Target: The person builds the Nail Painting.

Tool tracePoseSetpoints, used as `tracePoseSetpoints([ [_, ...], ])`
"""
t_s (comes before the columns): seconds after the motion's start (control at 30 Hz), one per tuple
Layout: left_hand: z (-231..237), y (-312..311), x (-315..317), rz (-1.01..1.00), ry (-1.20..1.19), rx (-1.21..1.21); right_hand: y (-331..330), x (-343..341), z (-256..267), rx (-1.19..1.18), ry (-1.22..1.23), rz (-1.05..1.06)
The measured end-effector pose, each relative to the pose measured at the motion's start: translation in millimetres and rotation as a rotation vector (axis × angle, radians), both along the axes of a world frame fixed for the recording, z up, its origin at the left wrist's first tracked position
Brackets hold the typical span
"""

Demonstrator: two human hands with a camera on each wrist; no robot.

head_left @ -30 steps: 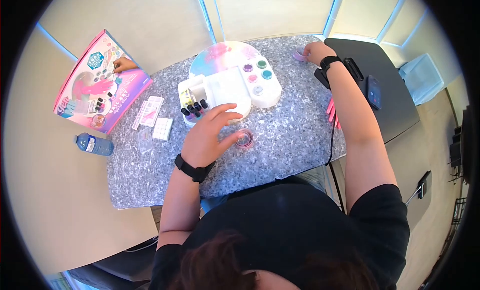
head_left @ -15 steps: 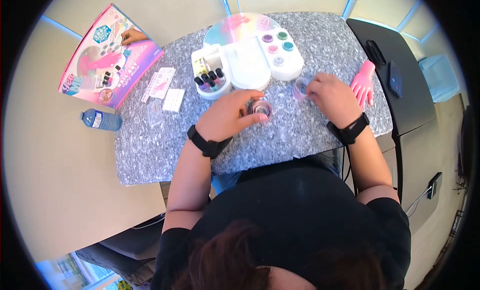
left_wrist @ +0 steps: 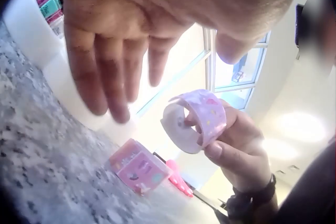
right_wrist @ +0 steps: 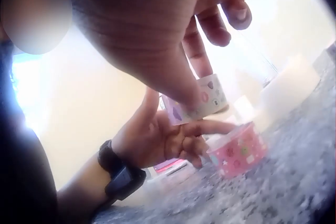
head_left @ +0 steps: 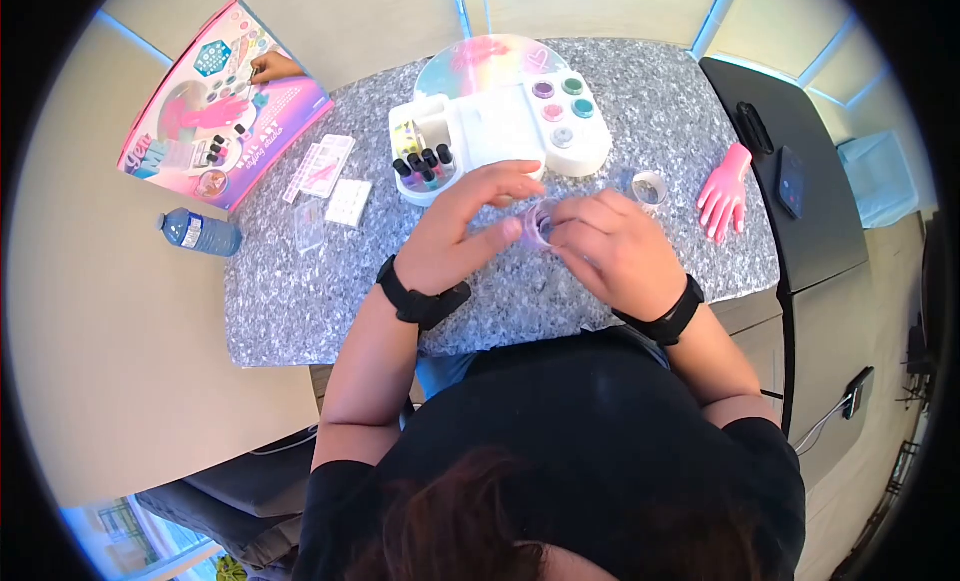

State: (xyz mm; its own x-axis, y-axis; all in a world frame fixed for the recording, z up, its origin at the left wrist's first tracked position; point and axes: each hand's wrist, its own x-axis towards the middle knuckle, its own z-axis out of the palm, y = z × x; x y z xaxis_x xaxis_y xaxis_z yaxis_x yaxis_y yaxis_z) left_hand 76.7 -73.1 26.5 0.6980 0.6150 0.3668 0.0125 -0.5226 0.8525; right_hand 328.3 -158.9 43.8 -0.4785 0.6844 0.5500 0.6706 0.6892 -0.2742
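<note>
My right hand [head_left: 620, 246] pinches a lilac-white roll of patterned sticker tape [left_wrist: 210, 116] between thumb and fingers, above the tabletop. In the right wrist view, lip and gem prints show on this roll [right_wrist: 210, 95]. My left hand [head_left: 465, 231] is beside it, fingers straight and thumb spread; its thumb overlaps the roll's edge in the head view. A pink roll [right_wrist: 239, 150] with small prints rests on the table by my left fingers. Another pale roll [head_left: 649, 188] sits on the table, beyond my right hand.
A white nail studio [head_left: 575, 156] with glitter pots and several polish bottles [head_left: 424, 171] stands behind my hands. A pink model hand [head_left: 724, 193] lies at right. Sticker sheets [head_left: 326, 166], a bottle [head_left: 200, 232] and the kit box [head_left: 225, 111] are at left.
My right hand has come from the table's far right to beside my left hand, bringing a roll. A pale roll now sits uncovered on the table. My left hand stays near the front middle.
</note>
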Motion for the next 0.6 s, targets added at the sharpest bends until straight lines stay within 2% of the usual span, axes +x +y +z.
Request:
tracePoseSetpoints([
  [0.03, 1, 0, 0, -0.001, -0.002, -0.006, 0, -2, 0, -0.006, -0.002, -0.001],
  [0.1, 5, 1, 1, -0.098, 0.006, 0.175, 2, -5, -1, -0.031, -0.004, 0.048],
  [0.13, 8, 1, 2, -0.099, 0.003, 0.172, 3, -5, -1, -0.034, -0.006, 0.046],
  [0.2, 14, -2, 2, -0.009, 0.206, 0.301, 3, -5, 0, -0.061, -0.003, 0.072],
  [0.4, 15, -4, -1, 0.132, 0.328, 0.467, 3, 3, -2, -0.02, -0.101, -0.037],
  [0.6, 12, -5, -1, 0.203, 0.35, 0.528, -2, 7, 0, -0.051, -0.178, -0.122],
])
